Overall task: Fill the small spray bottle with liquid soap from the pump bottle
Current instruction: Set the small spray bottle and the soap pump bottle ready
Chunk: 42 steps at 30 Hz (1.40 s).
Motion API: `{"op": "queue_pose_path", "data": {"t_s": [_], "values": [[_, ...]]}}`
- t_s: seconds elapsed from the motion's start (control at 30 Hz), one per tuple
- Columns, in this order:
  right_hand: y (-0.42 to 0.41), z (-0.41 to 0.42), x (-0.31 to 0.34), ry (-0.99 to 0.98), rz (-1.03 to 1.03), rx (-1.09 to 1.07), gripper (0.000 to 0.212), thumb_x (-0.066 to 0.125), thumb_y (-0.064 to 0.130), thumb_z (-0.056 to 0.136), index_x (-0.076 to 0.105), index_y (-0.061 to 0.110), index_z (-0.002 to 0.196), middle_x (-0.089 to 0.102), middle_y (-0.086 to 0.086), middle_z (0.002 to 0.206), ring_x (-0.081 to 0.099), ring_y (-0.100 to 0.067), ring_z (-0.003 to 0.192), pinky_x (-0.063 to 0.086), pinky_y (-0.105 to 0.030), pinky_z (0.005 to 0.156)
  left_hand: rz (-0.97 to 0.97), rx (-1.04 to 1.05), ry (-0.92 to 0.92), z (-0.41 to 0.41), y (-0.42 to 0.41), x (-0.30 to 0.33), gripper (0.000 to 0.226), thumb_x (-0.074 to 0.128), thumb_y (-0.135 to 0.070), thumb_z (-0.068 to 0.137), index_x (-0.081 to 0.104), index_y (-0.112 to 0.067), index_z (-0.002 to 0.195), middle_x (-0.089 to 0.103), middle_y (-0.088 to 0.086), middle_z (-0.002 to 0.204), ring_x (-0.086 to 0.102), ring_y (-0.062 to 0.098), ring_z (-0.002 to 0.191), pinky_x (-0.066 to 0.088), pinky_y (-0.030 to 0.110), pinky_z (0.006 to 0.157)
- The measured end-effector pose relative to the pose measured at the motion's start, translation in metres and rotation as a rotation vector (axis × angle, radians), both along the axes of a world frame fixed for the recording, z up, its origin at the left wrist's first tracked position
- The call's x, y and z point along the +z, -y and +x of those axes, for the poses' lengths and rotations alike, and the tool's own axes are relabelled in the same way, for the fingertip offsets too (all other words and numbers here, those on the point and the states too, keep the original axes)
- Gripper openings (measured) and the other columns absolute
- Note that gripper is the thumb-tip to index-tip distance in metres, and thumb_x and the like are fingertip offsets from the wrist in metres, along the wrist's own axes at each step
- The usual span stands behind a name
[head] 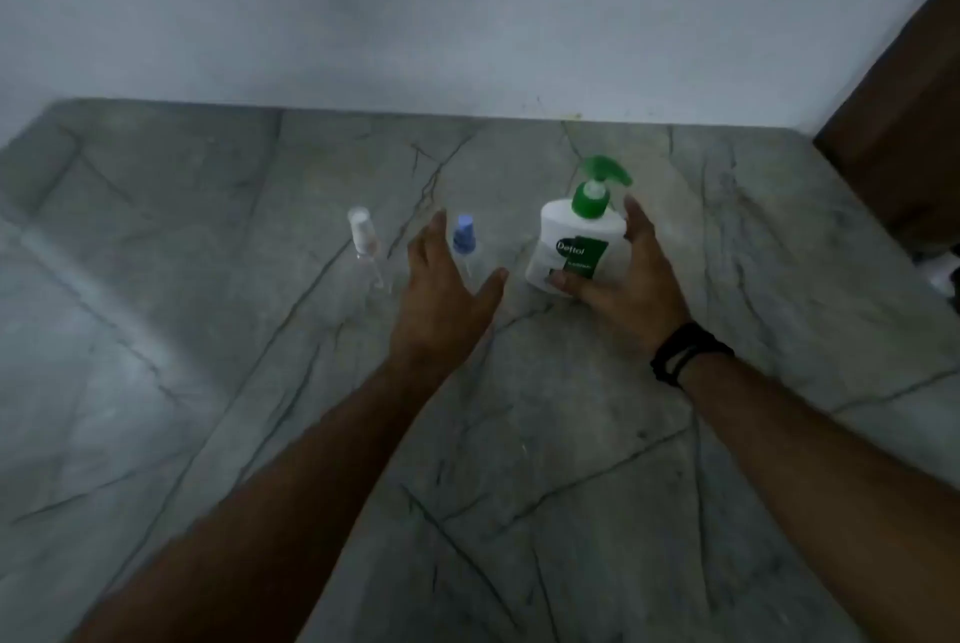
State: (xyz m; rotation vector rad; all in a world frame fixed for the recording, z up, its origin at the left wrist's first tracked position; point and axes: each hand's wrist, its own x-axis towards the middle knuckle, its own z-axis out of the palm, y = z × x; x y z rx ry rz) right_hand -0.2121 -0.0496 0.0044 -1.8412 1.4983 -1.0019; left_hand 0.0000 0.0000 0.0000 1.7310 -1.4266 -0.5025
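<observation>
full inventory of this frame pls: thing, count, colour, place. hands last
pump bottle: 1, white with green pump and green label, right of centre on the floor
spray bottle with blue cap: 1, clear body, centre, just beyond the left hand
clear capped bottle: 1, transparent, left of the blue-capped one; blurred
floor: 1, grey marble with dark veins, under everything
wall: 1, pale grey-white, at the back
wooden panel: 1, dark brown, far right edge
wristband: 1, black, on the right wrist
left hand: 1, fingers spread, open, near the blue cap, holding nothing
right hand: 1, thumb and fingers round the pump bottle's lower body
</observation>
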Motion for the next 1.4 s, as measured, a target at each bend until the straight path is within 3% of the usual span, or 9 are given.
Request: {"op": "queue_pose_path", "data": {"t_s": [0.03,0.17,0.3,0.4,0.53,0.73,0.93,1.2,1.4], "values": [[0.003,0.004,-0.004,0.079,0.015,0.021,0.105,0.082,0.066,0.057,0.031,0.039,0.145,0.041,0.047,0.131,0.04,0.024,0.119,0.034,-0.006,0.104,-0.026,0.019,0.02,0.0,0.003,-0.006,0.085,0.068,-0.048,0.083,0.021,-0.019,0.148,0.033,0.005,0.15,0.049,0.021,0.124,0.037,0.026,0.099],[0.015,0.006,-0.019,0.202,0.108,0.068,0.087,0.083,0.063,0.058,0.056,0.03,0.134,0.067,0.018,0.121,0.063,0.004,0.108,0.051,-0.026,0.096,-0.075,0.052,0.108,0.004,0.008,-0.022,0.061,0.063,-0.046,0.087,0.038,-0.024,0.139,0.054,-0.004,0.134,0.054,0.012,0.115,0.037,0.021,0.086],[0.013,0.0,-0.022,0.231,0.107,0.128,0.069,0.087,0.05,0.065,0.065,0.026,0.126,0.072,0.01,0.116,0.068,-0.007,0.107,0.055,-0.036,0.098,-0.094,0.032,0.149,0.007,0.001,-0.021,0.054,0.063,-0.048,0.087,0.046,-0.025,0.132,0.06,-0.007,0.124,0.048,0.002,0.098,0.036,0.023,0.08],[0.006,-0.008,-0.018,0.207,0.109,0.202,0.055,0.087,0.035,0.073,0.067,0.021,0.123,0.074,0.008,0.113,0.069,-0.007,0.104,0.055,-0.037,0.099,-0.091,-0.037,0.182,0.01,-0.011,-0.018,0.055,0.066,-0.049,0.084,0.048,-0.024,0.13,0.062,-0.007,0.119,0.052,0.004,0.097,0.037,0.024,0.08],[-0.024,-0.019,-0.021,0.214,0.096,0.249,0.049,0.087,0.031,0.074,0.07,0.02,0.119,0.076,0.009,0.109,0.071,-0.006,0.102,0.055,-0.035,0.098,-0.087,-0.096,0.2,0.017,-0.04,-0.017,0.057,0.069,-0.05,0.081,0.05,-0.023,0.128,0.063,-0.009,0.115,0.054,0.006,0.098,0.036,0.024,0.082],[-0.084,-0.033,-0.021,0.199,0.125,0.287,0.045,0.088,0.042,0.07,0.074,0.03,0.111,0.076,0.012,0.109,0.071,-0.008,0.103,0.053,-0.039,0.1,-0.126,-0.111,0.19,0.022,-0.098,-0.017,0.043,0.073,-0.053,0.075,0.06,-0.024,0.105,0.056,-0.021,0.093,0.054,0.001,0.084,0.031,0.005,0.065],[-0.126,-0.046,-0.019,0.197,0.173,0.3,0.068,0.09,0.063,0.051,0.076,0.031,0.109,0.075,0.01,0.111,0.07,-0.011,0.106,0.051,-0.042,0.104,-0.09,-0.143,0.16,0.028,-0.136,-0.022,0.042,0.07,-0.066,0.069,0.058,-0.037,0.098,0.058,-0.026,0.092,0.052,-0.015,0.077,0.033,0.008,0.065],[-0.137,-0.05,-0.022,0.193,0.143,0.301,0.072,0.089,0.065,0.05,0.075,0.031,0.112,0.075,0.01,0.113,0.07,-0.012,0.107,0.051,-0.044,0.103,-0.135,-0.123,0.188,0.031,-0.147,-0.026,0.047,0.065,-0.076,0.061,0.057,-0.037,0.086,0.058,-0.031,0.087,0.054,-0.013,0.077,0.035,0.012,0.062],[-0.141,-0.046,-0.029,0.174,0.044,0.288,0.068,0.089,0.046,0.061,0.066,0.029,0.122,0.073,0.014,0.114,0.069,-0.005,0.105,0.053,-0.035,0.1,-0.115,-0.143,0.211,0.031,-0.145,-0.028,0.052,0.063,-0.079,0.059,0.055,-0.037,0.089,0.056,-0.029,0.089,0.054,-0.007,0.078,0.037,0.015,0.062]]}}
